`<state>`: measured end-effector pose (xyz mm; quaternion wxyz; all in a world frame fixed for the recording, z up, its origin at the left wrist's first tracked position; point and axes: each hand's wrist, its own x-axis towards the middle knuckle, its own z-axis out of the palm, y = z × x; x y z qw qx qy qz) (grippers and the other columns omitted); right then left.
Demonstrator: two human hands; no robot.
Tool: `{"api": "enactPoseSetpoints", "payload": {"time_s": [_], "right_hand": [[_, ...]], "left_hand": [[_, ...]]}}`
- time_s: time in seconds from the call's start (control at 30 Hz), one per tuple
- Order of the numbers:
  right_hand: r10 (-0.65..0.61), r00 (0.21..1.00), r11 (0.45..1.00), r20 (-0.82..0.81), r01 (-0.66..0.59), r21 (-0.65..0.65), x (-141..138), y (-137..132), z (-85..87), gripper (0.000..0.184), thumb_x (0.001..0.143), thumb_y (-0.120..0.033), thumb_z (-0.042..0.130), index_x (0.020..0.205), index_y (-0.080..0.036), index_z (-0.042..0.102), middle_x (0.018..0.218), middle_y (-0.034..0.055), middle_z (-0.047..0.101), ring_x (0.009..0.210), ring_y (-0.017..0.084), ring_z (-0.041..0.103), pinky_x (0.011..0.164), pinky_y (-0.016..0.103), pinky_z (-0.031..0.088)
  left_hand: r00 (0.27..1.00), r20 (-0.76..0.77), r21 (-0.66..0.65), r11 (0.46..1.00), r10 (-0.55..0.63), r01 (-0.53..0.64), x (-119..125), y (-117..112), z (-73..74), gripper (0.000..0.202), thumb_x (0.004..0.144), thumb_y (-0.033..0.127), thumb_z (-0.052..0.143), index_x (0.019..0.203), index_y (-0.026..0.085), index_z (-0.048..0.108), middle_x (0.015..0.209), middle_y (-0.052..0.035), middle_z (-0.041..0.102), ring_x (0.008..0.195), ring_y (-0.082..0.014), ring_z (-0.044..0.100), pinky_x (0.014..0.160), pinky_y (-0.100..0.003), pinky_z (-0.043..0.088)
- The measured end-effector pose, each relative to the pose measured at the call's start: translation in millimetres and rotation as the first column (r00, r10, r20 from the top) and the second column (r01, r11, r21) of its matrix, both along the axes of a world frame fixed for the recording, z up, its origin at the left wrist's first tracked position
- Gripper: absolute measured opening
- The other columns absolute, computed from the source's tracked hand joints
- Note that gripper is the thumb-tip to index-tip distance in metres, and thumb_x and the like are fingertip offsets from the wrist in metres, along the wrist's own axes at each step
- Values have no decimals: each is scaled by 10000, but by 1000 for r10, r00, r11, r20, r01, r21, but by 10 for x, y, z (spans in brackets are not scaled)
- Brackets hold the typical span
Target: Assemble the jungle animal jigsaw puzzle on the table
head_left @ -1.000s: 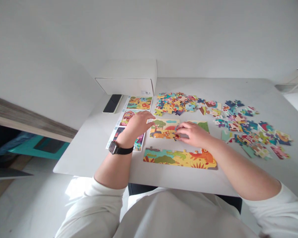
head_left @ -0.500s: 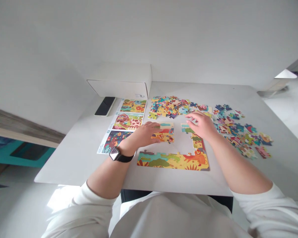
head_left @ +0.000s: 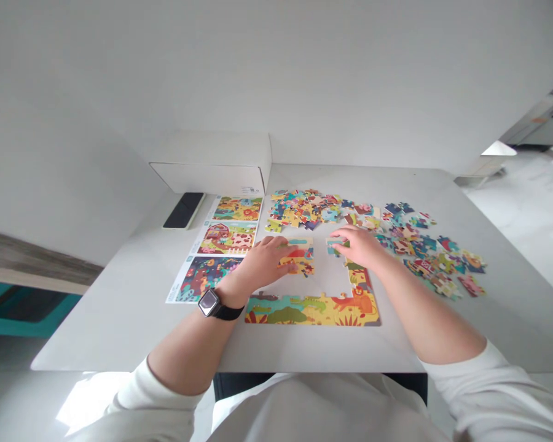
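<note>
Puzzle sections (head_left: 306, 250) partly beneath the half-curled left hand (head_left: 265, 261) and right hand (head_left: 362, 247), any actual grip unclear.

left hand (head_left: 266, 263) is palm down, fingers (head_left: 286, 250) bent; right hand (head_left: 358, 245), near but apart, points fingers toward it; both forearms (head_left: 188, 353) slant inward.

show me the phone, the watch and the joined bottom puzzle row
Phone (head_left: 184, 210): head view, middle of its dark screen
Watch (head_left: 209, 302): head view, its face
Bottom puzzle row (head_left: 315, 315): head view, printed surface near its middle

Jigsaw pieces (head_left: 304, 212) on a table (head_left: 115, 307) suggest a home.
</note>
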<state>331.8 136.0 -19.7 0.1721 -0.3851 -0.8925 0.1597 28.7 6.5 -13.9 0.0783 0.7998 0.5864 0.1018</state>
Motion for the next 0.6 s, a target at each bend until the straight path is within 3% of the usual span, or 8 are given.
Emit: {"api": "enactPoseSetpoints", "payload": {"time_s": [0.33,0.6], "right_hand": [[-3,1000,1000,10,3,0,-8,10,-23,239,942,-220,755,1174,-239,811,1183,87,786,879,222,752,861,396,596],[-217,973,972,-83,223,78,71,91,-23,328,951,-105,607,1214,-228,758,1093,83,810,914,253,762,928,429,598]], "left_hand": [[999,-25,-13,999,32,-32,15,-2,0,473,1001,531,726,1453,391,720,1487,-89,631,1379,-369,579,1129,-526,553],[999,34,33,999,37,-38,-51,37,-17,384,1009,446,708,1379,351,745,1430,-81,671,1308,-334,628,1119,-498,558]]}}
